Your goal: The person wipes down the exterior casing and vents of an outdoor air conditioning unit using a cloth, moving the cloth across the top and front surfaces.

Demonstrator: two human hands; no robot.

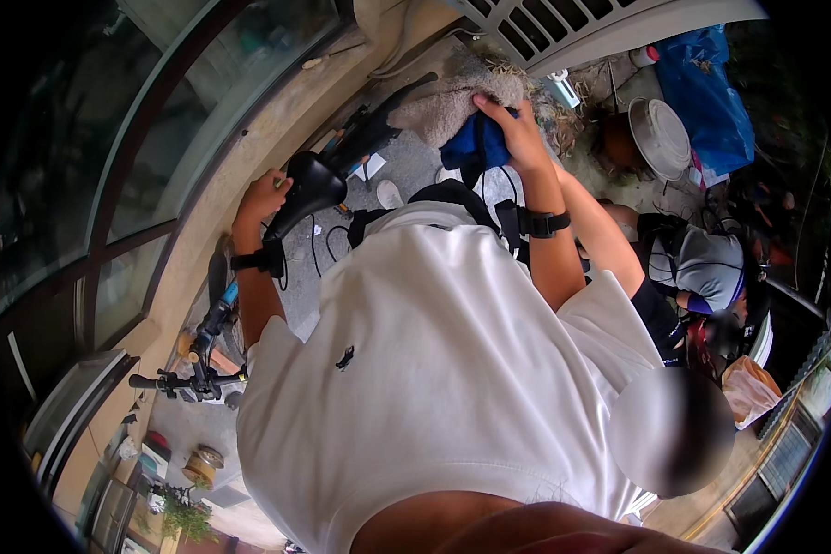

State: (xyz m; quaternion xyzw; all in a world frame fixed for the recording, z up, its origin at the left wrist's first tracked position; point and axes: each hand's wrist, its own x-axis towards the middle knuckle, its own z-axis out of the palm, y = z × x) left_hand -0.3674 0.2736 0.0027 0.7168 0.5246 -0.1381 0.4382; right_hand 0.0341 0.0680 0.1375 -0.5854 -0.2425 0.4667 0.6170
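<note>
A black bicycle saddle point(313, 181) is at the upper left. My left hand point(263, 197) is at its outer edge, fingers curled and fingertips close against it; whether they grip it is unclear. My right hand point(516, 131) is closed on a beige towel point(433, 111), thumb on top. The towel drapes left over the end of a black bicycle part, perhaps the rear mudguard point(401, 100). A bundled blue cloth point(467, 142) hangs directly under my right fingers. Another person's bare arm point(606, 232) reaches in behind my right forearm, its hand hidden.
Bicycle handlebars point(204, 370) stand at the left, alongside a window wall point(215, 166). Another person in grey point(706, 263) is at the right. A pot with a pale lid point(658, 138), a blue plastic sheet point(706, 97) and a slatted grille point(547, 28) are at the upper right.
</note>
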